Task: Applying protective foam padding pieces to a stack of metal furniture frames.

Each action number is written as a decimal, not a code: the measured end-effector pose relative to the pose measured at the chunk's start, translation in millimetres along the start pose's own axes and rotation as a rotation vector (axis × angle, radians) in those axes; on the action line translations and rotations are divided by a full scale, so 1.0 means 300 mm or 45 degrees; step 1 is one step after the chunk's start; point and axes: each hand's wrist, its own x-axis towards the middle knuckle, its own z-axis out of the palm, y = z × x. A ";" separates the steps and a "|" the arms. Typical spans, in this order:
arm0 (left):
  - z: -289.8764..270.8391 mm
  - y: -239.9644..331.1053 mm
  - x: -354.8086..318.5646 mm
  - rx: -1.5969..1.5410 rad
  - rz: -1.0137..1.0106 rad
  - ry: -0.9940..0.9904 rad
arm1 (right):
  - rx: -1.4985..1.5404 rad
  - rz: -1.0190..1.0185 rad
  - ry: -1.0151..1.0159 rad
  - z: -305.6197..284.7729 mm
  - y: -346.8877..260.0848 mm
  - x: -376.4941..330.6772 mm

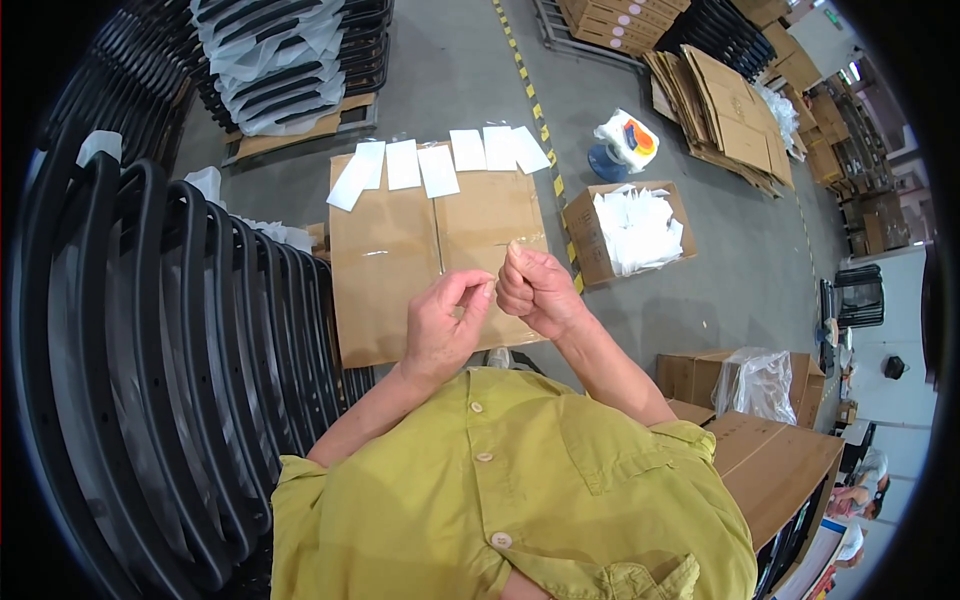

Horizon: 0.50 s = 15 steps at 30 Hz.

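Observation:
My left hand and my right hand are close together above a large flat cardboard box. Thumb and forefinger of the left are pinched, pointing toward the right hand. The right hand's fingers are curled in, its thumb pressed against the forefinger. Whatever the two hold, if anything, is too small or thin to make out. Along the far edge of the box lies a row of several white rectangular sheets, some overlapping and some tilted, with bits of clear film at their tops.
To the right stands an open carton full of crumpled white paper. Behind it is a blue stool with a white plastic bag on top. Black metal frames crowd my left side. Flattened cardboard is stacked at the far right.

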 end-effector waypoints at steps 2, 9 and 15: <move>-0.008 0.003 -0.004 0.005 -0.006 0.000 | 0.131 0.005 -0.106 -0.012 0.017 0.004; -0.039 -0.011 -0.022 -0.046 -0.065 0.018 | 0.197 0.066 0.279 0.040 0.041 0.024; -0.048 -0.080 -0.027 -0.238 -0.211 0.056 | -0.058 0.026 0.270 -0.041 0.062 0.020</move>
